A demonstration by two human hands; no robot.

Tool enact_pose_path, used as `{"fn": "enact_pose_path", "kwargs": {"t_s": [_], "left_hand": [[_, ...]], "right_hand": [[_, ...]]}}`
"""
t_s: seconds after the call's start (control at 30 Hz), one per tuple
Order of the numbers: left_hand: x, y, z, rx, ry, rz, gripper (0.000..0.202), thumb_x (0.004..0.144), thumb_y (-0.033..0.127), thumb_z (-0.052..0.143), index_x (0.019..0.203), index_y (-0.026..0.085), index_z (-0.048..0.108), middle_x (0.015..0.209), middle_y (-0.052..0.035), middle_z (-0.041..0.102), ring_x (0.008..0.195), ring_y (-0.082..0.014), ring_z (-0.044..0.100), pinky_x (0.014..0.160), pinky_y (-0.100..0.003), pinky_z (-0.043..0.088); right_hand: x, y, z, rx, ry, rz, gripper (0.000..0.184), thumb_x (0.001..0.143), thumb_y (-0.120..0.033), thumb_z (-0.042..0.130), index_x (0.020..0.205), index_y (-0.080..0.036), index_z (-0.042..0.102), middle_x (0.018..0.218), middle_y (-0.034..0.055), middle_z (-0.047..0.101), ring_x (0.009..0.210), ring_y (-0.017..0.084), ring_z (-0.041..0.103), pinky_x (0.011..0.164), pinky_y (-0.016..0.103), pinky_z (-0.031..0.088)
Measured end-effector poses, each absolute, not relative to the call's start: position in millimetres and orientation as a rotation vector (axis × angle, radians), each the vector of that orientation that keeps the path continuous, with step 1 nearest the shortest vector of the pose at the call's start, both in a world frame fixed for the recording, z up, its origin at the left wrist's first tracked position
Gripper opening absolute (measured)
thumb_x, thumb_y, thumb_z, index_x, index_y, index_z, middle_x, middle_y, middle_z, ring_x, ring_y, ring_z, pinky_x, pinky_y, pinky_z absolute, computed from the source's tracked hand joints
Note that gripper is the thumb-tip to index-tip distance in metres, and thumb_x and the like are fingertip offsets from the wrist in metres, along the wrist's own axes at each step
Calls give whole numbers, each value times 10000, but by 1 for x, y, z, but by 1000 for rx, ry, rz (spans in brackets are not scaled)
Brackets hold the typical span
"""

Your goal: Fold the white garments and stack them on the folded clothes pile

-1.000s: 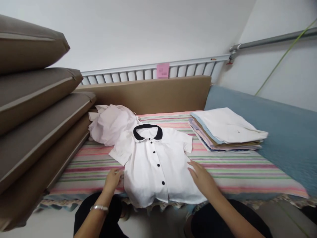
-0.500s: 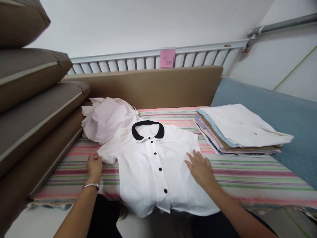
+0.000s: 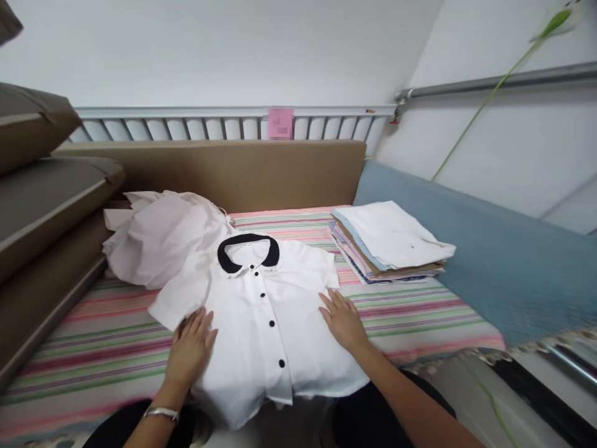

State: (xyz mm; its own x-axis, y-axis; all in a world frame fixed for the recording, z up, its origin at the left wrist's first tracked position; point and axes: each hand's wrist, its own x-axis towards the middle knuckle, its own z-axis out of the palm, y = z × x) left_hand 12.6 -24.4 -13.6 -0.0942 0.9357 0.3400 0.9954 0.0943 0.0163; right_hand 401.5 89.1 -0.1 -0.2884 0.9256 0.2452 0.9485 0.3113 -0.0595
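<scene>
A white short-sleeved shirt [image 3: 261,323] with a black collar and black buttons lies face up on the striped sheet [image 3: 93,348], its hem hanging over the front edge. My left hand [image 3: 190,348] lies flat and open on the shirt's left side, just below the sleeve. My right hand [image 3: 342,318] rests flat and open on the shirt's right edge, under the other sleeve. A bracelet is on my left wrist.
A crumpled pale pink garment [image 3: 158,239] lies behind the shirt to the left. A stack of folded clothes [image 3: 387,242] sits at the right. Brown cushions [image 3: 41,199] are piled on the left, a brown backboard [image 3: 224,171] behind, a blue cover [image 3: 489,255] to the right.
My left hand has moved from the left sleeve's edge onto the shirt body and spread flat. The right hand stays flat on the right side. The view has shifted left.
</scene>
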Motion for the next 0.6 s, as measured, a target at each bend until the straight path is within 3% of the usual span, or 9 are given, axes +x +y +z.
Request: {"fn": "enact_pose_path", "kwargs": {"t_s": [0.27,0.4,0.47,0.6], "left_hand": [[26,-16,8,-1944,-2097,-331,364,848,345,374,1118,228,588,1270,-65,543,1229,-268,424,1016,-514,304],[40,17,14,-2149,-2081,-375,401,870,307,346,1203,167,520,1306,-76,508,1256,-225,394,1026,-412,340],[35,37,15,-2112,-2196,-347,403,866,281,352,1214,147,504,1308,-99,501,1244,-232,406,1005,-409,359],[4,78,30,-1981,-2366,-267,350,845,215,365,1113,131,572,1185,-127,585,1119,-237,511,944,-388,396]], "right_hand": [[379,117,44,-1535,-2295,-5,377,867,-218,350,1170,-182,572,1294,82,511,1233,211,410,1038,411,283],[344,157,42,-1414,-2402,165,402,868,-187,316,1176,-152,571,1255,73,548,1195,170,458,1019,326,335],[329,182,33,-1451,-2483,197,404,854,-162,329,1170,-133,578,1234,85,564,1169,178,484,1012,321,344],[314,239,26,-1597,-2506,115,394,825,-131,365,1140,-139,601,1191,104,592,1105,210,529,967,336,379]]}}
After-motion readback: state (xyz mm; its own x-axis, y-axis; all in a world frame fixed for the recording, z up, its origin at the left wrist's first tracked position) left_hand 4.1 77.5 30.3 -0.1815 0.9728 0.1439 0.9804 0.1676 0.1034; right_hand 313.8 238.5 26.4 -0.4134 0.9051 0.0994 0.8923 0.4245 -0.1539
